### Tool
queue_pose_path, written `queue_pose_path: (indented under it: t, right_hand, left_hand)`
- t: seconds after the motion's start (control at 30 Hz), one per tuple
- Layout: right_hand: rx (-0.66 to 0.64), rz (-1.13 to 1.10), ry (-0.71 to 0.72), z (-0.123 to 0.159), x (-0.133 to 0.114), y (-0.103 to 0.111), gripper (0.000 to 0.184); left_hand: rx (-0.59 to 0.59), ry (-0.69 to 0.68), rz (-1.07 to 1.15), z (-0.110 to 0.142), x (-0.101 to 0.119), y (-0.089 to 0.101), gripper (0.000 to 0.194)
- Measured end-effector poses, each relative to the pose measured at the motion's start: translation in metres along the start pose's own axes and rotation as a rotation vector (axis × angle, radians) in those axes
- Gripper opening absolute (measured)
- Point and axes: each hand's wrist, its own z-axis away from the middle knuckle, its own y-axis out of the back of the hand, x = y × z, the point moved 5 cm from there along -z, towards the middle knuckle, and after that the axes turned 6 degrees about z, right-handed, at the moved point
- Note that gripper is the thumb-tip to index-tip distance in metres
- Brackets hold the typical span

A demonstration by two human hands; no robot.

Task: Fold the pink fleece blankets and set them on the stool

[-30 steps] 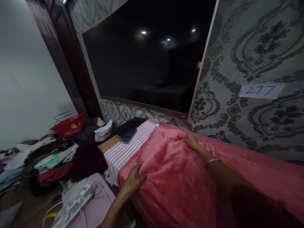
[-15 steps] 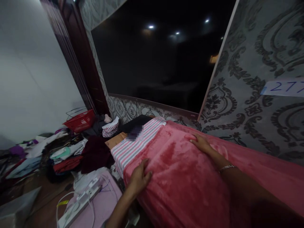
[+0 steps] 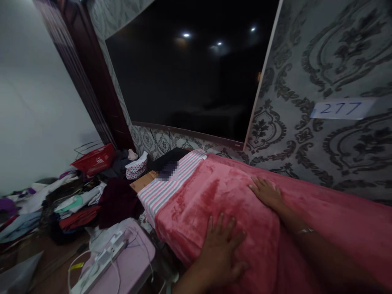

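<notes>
A pink-red plush blanket [image 3: 196,196] covers a long surface in front of me, with a folded layer on top. Beyond its left edge shows a cloth with pink, white and grey stripes [image 3: 165,184]. My left hand [image 3: 222,249] lies on the near part of the blanket, fingers spread. Farther right, my right hand [image 3: 266,192] rests on the same plush, its fingers stretched out and flat. Neither hand grips anything. A bracelet [image 3: 306,230] circles my right wrist.
A power strip [image 3: 101,265] with cables lies on a pink stool [image 3: 137,253] at lower left. Piled clothes [image 3: 79,204] and a red basket [image 3: 94,159] are behind it. A large dark television [image 3: 190,81] hangs on the patterned wall, beside a paper marked 277 [image 3: 341,108].
My left hand has moved right from the blanket's left side onto its near middle, with fingers now spread. My right hand has shifted slightly and flattened; the pinched fold under it is gone.
</notes>
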Motion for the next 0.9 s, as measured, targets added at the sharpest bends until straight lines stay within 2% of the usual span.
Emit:
queue_pose_path:
  t: [0.17,0.3,0.4,0.5,0.63,0.73,0.8,0.9]
  right_hand:
    - [-0.139,-0.066,0.018,0.006,-0.006,0.02,0.059]
    - [-0.149,-0.107,-0.029,0.015,0.005,0.033,0.058]
    - [-0.143,-0.125,-0.038,0.04,0.024,0.037,0.057]
    - [-0.133,-0.128,-0.02,0.087,0.051,0.044,0.056]
    - [-0.105,-0.104,-0.07,0.167,0.104,0.059,0.058]
    - [-0.073,-0.074,-0.229,0.228,0.161,0.074,0.058]
    - [-0.055,-0.052,-0.368,0.268,0.204,0.084,0.058]
    - [-0.01,-0.016,-0.606,0.327,0.268,0.101,0.057]
  left_hand:
    - [-0.026,-0.038,-0.179,-0.002,-0.016,-0.008,0.076]
    - [-0.007,-0.088,-0.326,-0.011,-0.019,-0.008,0.067]
    - [0.003,-0.107,-0.382,-0.017,-0.022,-0.01,0.065]
    - [-0.004,-0.092,-0.425,-0.021,-0.031,-0.01,0.061]
    - [-0.028,-0.038,-0.442,-0.034,-0.049,-0.011,0.063]
    - [-0.051,-0.079,-0.38,-0.062,-0.049,-0.016,0.065]
    - [-0.086,-0.125,-0.343,-0.087,-0.037,-0.023,0.065]
    - [-0.133,-0.211,-0.32,-0.127,-0.003,-0.036,0.066]
